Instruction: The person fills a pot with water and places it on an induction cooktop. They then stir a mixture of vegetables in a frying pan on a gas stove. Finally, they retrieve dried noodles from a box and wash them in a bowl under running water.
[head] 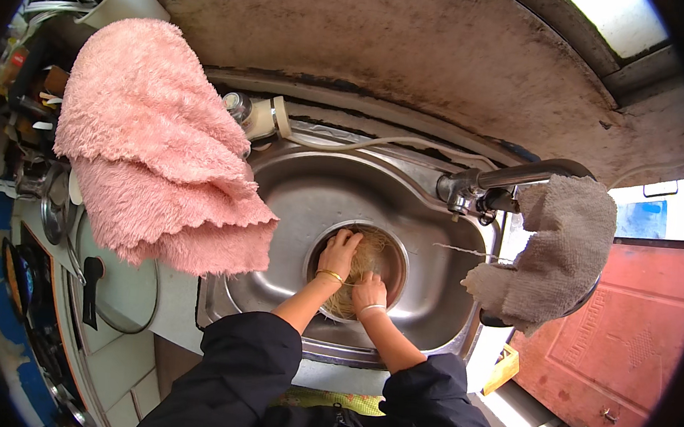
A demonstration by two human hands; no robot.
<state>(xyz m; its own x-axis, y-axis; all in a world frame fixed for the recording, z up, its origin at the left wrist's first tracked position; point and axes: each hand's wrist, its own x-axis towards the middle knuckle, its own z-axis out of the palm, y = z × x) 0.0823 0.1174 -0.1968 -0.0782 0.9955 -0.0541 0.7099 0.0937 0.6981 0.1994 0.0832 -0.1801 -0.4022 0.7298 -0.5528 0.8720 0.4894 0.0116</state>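
A round metal bowl (402,278) stands in the stainless steel sink (433,281). Thin pale noodle-like strands (369,250) lie in it, some in a tangle along its lower left side. My left hand (340,254), with a gold-coloured bracelet at the wrist, is inside the bowl on the left, its fingers resting on the strands. Lower and to the right, my right hand (369,293) has its fingers bent over the strands; a pale bangle circles that wrist. Whether either hand grips any strands cannot be told, as the fingertips are partly hidden.
A pink fluffy cloth (160,151) hangs at the left, near the sink. A metal faucet (461,190) stands at the back right, with a grey-brown cloth (562,249) beside it. A glass lid (125,293) lies left of the sink. A pale hose (384,141) runs along the back rim.
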